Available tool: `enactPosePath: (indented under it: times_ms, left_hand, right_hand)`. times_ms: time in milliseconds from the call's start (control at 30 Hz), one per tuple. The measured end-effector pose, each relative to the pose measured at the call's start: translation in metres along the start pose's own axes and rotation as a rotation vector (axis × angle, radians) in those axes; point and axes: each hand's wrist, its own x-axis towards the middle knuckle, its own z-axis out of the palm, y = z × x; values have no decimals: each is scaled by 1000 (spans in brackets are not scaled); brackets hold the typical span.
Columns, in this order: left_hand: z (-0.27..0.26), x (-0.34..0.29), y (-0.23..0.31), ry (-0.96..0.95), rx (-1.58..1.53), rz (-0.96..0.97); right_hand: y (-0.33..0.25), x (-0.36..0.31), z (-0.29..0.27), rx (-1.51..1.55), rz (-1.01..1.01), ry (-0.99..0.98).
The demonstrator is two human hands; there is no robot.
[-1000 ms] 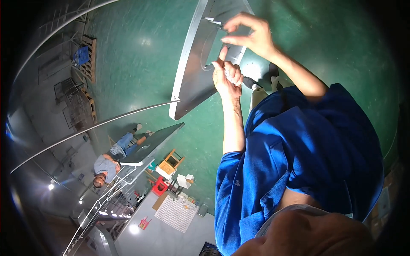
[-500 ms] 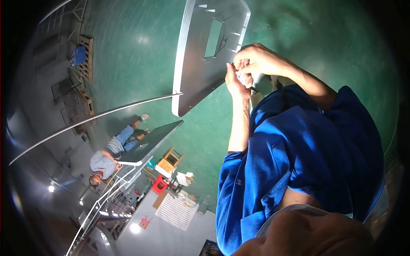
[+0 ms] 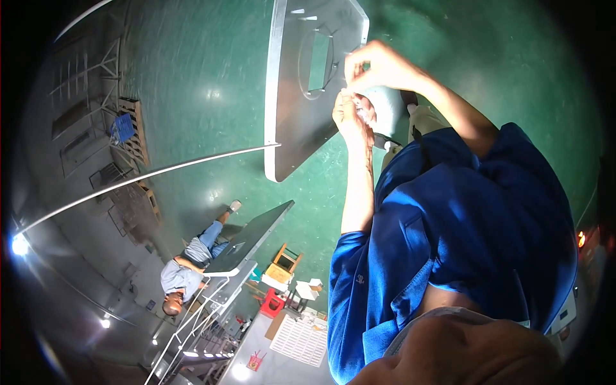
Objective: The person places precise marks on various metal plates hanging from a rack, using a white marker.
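A large grey panel [image 3: 292,115] with a pale rim and a rectangular cut-out hangs before me. Beside its right edge my two hands meet. My left hand [image 3: 350,119] is raised with its fingers curled, and something small and whitish shows by its palm, too bright to name. Just above it, my right hand [image 3: 375,67] has thumb and fingertips pinched together near the left fingertips. Whatever is between the pinched fingers is too small to make out. Blue sleeves cover both upper arms.
A thin pale rail [image 3: 147,174] runs in from the left to the panel. Lower left, a second dark panel [image 3: 253,240] stands with a person [image 3: 183,273] working behind it. A red stool [image 3: 272,303], a wooden stool [image 3: 287,260] and a white slotted sheet [image 3: 300,340] are nearby.
My right hand has lifted up and slightly left, away from the left palm. My left hand has shifted slightly left. The view has turned a little, so the background sits further right.
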Motion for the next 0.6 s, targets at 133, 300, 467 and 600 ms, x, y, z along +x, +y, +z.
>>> enactPosePath:
  times_ms: [133, 300, 467, 600]
  left_hand:
    - [-9, -3, 5, -20, -153, -141]
    - [-17, -5, 13, -80, -216, -203]
    - [-22, -3, 17, -141, -250, -247]
    - [-21, -1, 21, -165, -218, -239]
  right_hand:
    - [23, 26, -8, 94, -145, 504]
    - [44, 40, -1, 52, -279, 649]
    - [44, 41, 3, 87, -323, 668]
    - [39, 40, 5, -46, -353, 690]
